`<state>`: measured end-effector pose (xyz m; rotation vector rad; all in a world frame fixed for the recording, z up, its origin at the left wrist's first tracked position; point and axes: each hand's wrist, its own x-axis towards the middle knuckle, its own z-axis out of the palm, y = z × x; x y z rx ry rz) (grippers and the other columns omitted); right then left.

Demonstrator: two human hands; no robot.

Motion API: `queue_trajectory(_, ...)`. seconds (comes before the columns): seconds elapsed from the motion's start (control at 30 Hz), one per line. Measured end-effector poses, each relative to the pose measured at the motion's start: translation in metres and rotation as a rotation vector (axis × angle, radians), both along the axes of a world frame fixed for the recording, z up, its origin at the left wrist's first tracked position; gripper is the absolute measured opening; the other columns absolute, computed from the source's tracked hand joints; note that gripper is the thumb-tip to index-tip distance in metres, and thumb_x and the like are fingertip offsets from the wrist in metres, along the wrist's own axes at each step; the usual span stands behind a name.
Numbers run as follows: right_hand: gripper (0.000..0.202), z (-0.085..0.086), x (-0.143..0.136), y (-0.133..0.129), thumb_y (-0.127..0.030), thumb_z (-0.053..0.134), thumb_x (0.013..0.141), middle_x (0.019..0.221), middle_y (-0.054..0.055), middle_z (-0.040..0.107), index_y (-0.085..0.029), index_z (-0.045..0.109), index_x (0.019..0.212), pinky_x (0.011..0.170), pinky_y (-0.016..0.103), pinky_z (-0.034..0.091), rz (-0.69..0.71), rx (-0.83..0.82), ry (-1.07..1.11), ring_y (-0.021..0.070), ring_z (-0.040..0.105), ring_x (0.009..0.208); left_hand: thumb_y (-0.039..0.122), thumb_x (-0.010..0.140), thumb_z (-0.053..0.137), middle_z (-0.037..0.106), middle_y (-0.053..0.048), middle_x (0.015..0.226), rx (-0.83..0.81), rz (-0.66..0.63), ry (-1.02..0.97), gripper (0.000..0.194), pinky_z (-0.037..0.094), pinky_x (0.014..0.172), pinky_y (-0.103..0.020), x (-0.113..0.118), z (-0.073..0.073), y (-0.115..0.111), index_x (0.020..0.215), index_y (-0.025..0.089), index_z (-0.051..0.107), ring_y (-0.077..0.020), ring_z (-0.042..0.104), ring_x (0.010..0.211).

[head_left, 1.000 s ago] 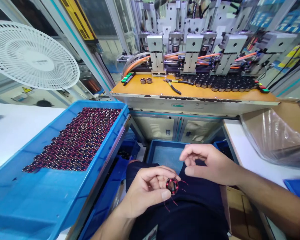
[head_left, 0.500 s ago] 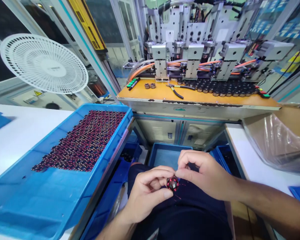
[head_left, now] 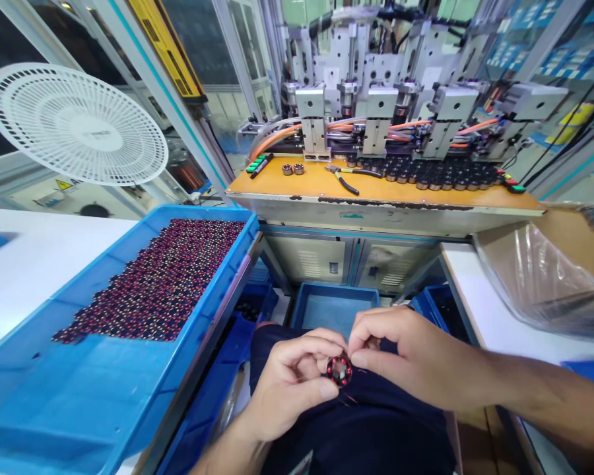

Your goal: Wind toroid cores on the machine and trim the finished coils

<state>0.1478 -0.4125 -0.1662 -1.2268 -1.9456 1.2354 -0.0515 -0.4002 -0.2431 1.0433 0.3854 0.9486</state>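
A small round motor stator [head_left: 339,371] with a dark rim and red copper windings is pinched between the thumb and fingers of my left hand [head_left: 297,382], above my lap. Its open face points up toward me. Close against its upper right edge, my right hand [head_left: 400,353] has thumb and forefinger pressed together. They seem to pinch a thin wire end of the stator, too fine to make out clearly. Loose reddish wire ends stick out below and to the right of the stator.
On my left, a blue tray [head_left: 143,396] carries many packed stators [head_left: 163,277]. Ahead, an orange bench [head_left: 277,185] bears pliers [head_left: 346,181], two stators [head_left: 293,169], markers [head_left: 260,165] and rows of dark stators [head_left: 440,175] under a machine [head_left: 376,102]. A white fan [head_left: 79,128] stands left.
The stator has turned slightly in my left fingers and moved a little left and down. My right hand's fingers have shifted slightly down beside it. The view has swung a little.
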Motion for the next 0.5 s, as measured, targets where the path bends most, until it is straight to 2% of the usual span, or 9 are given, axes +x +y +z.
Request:
queue_trajectory(0.23,0.018,-0.004,0.000,-0.009,-0.019,0.059,0.094,0.075,-0.003,0.060,-0.018,0.062,0.076,0.067,0.021,0.042,0.000,0.038,0.089,0.0087,0.054,0.070,0.019,0.070,0.084,0.069,-0.006,0.097,-0.032,-0.036,-0.083,0.029,0.053,0.068,-0.022,0.003,-0.004,0.002,0.097,0.026,0.078,-0.0117,0.064,0.076)
queue_trajectory(0.5,0.017,-0.008,-0.001,-0.012,-0.018,0.059,0.094,0.077,-0.003,0.062,-0.018,0.063,0.077,0.067,0.020,0.043,-0.021,0.023,0.102,0.0085,0.055,0.070,0.028,0.066,0.088,0.062,-0.004,0.093,0.029,0.000,-0.011,0.033,0.049,0.064,-0.022,0.004,0.000,0.002,0.098,0.028,0.079,-0.0097,0.057,0.071)
